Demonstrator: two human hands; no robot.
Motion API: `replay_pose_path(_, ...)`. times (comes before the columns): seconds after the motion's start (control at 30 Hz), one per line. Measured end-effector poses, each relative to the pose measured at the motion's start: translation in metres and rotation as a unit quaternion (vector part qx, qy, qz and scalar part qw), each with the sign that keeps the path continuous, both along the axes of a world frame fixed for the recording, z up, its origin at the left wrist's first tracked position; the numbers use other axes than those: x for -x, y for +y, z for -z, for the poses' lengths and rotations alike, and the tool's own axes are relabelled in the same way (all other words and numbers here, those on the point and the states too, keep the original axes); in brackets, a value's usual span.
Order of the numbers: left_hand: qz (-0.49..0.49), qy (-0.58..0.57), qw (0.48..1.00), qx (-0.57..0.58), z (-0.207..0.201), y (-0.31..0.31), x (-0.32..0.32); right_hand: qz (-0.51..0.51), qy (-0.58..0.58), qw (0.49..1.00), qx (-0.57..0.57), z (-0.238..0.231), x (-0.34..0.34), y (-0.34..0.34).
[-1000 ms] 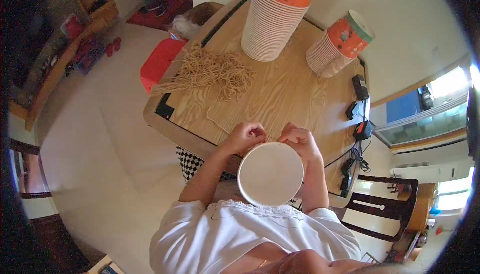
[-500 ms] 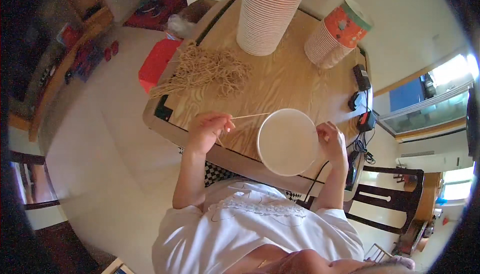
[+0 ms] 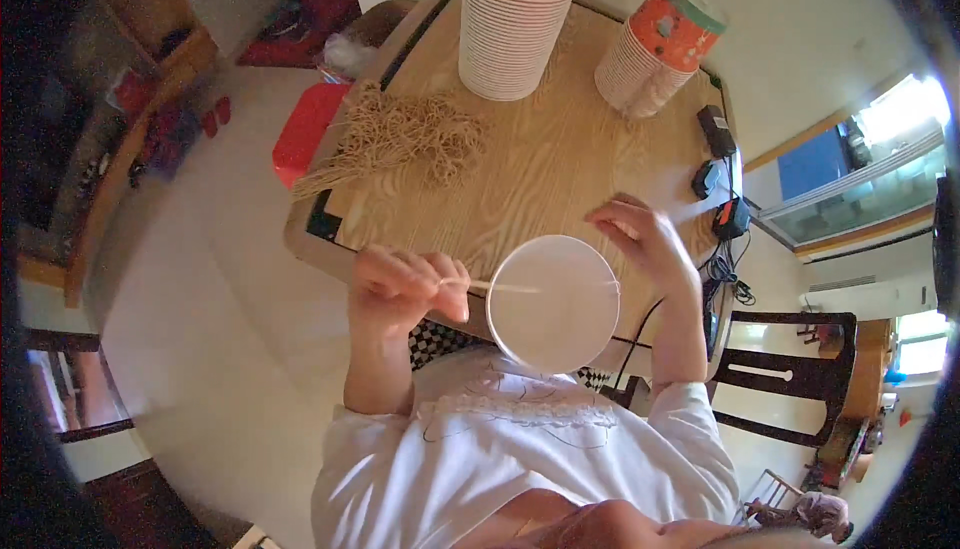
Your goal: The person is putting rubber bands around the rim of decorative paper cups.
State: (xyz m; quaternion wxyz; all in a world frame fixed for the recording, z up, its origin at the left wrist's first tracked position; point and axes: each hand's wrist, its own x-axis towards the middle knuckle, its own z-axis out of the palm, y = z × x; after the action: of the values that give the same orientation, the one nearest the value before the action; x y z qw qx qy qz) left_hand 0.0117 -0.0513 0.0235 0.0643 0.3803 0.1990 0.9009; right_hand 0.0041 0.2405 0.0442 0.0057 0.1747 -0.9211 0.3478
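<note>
A white paper bucket [image 3: 553, 334] hangs mouth up in front of my shirt, near the table's front edge. My left hand [image 3: 405, 289] is closed in a pinch on a thin tan paper cord [image 3: 475, 284]. From those fingers the cord crosses the bucket's left rim and shows as a blurred streak over its mouth. A short pale bit of cord is visible at the right rim. Above and right of the bucket, my right hand [image 3: 640, 239] is off the rim, fingers stretched out and apart from the thumb, with nothing visible in them.
A tangled heap of tan cords [image 3: 410, 139] lies on the left of the wooden table [image 3: 540, 184]. Behind stand a tall stack of paper buckets [image 3: 515, 34] and a shorter stack [image 3: 655, 54]. Black adapters and cables [image 3: 725, 214] line the right edge. A dark chair [image 3: 780, 374] stands at right.
My right hand has let go of the bucket's right rim and risen up and left. The bucket has shifted slightly down and left. My left hand has moved slightly down, still pinching the cord.
</note>
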Motion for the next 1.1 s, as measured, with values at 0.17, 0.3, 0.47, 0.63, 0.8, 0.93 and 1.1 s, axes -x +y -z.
replay_pose_path(0.17, -0.084, 0.037, 0.995, -0.023, -0.035, -0.012, -0.015, -0.205, 0.018, 0.978, -0.026, 0.028, 0.03, -0.028)
replay_pose_path(0.3, -0.214, -0.019, 0.977, 0.009, -0.031, -0.033, -0.023, -0.042, -0.093, 0.994, -0.041, 0.016, 0.026, -0.018)
replay_pose_path(0.47, -0.44, -0.114, 0.862, 0.225, -0.024, -0.028, -0.016, 0.102, -0.005, 0.994, -0.035, 0.023, -0.004, -0.004)
replay_pose_path(0.63, -0.291, -0.047, 0.871, 0.392, -0.025, 0.022, -0.003, 0.105, 0.068, 0.992, -0.024, 0.054, -0.058, -0.023)
replay_pose_path(0.8, -0.232, -0.046, 0.807, 0.54, -0.006, 0.05, -0.009, 0.071, -0.057, 0.996, 0.014, -0.001, -0.083, -0.05)
replay_pose_path(0.93, -0.226, -0.029, 0.775, 0.589, -0.001, 0.056, -0.008, 0.126, 0.054, 0.986, 0.099, 0.0, -0.064, -0.046)
replay_pose_path(1.1, -0.23, 0.014, 0.753, 0.617, 0.002, 0.065, -0.004, 0.07, 0.115, 0.985, 0.108, 0.004, -0.052, -0.061)
